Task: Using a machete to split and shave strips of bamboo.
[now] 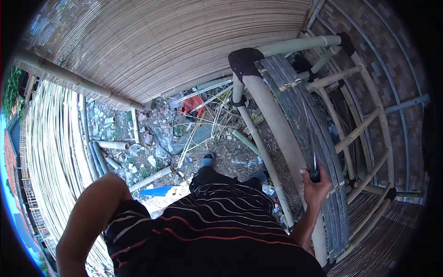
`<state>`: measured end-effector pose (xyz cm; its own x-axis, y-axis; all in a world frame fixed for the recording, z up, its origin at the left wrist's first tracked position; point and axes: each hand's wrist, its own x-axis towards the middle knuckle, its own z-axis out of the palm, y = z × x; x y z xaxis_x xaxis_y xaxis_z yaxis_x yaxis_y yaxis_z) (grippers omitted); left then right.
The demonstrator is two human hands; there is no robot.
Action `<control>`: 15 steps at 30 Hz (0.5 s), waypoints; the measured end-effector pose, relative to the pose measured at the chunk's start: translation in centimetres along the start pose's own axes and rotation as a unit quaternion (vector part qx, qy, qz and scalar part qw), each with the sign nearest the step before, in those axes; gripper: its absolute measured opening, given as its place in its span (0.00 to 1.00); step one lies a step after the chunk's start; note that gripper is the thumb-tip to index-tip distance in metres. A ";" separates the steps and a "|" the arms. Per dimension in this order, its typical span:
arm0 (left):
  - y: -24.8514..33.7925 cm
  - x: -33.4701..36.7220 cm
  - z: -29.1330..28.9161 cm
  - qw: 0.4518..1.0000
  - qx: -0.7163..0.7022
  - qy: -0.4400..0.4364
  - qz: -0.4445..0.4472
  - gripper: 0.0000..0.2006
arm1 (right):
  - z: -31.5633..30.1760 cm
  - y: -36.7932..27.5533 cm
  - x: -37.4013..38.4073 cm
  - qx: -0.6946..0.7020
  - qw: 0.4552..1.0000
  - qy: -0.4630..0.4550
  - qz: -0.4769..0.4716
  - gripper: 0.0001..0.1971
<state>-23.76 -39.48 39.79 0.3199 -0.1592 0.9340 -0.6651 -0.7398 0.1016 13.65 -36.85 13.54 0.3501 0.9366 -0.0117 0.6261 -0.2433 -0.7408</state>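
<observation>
My right hand (317,188) is closed around the dark handle of a thin metal tool (314,162). Its narrow, shiny shaft or blade points away from me; which kind of tool it is, I cannot tell. Beneath the hand runs a long row of dark, split bamboo slats (295,111), lying lengthwise on a bamboo frame (277,120). Pale cross strips show between some of the slats. My left arm (94,212) is bent, with its elbow raised at the lower left. The left hand itself is outside the picture.
Bamboo poles with dark-wrapped joints (247,61) form the frame. A slatted bamboo screen (184,41) stands ahead, and a woven wall (387,69) at right. Rubble, bamboo offcuts (113,145), loose strips and a red item (192,105) litter the ground around my feet.
</observation>
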 end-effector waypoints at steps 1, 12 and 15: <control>1.4 -2.5 -2.6 0.999 -0.043 0.023 0.013 0.05 | 1.9 -1.7 -0.8 0.002 1.000 0.003 -0.003 0.27; 5.7 -16.2 -12.7 0.833 0.261 0.407 -0.270 0.13 | 12.8 -10.8 0.4 -0.152 0.981 0.090 -0.077 0.27; 5.7 -11.6 -13.8 0.784 0.118 0.478 -0.377 0.17 | 14.7 -11.7 5.3 -0.196 0.967 0.120 -0.109 0.27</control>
<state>-40.58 -32.84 34.31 -0.1646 0.8619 0.4796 -0.3505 -0.5056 0.7884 -2.01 -25.40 12.26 0.3023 0.9026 0.3065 0.9025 -0.1675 -0.3969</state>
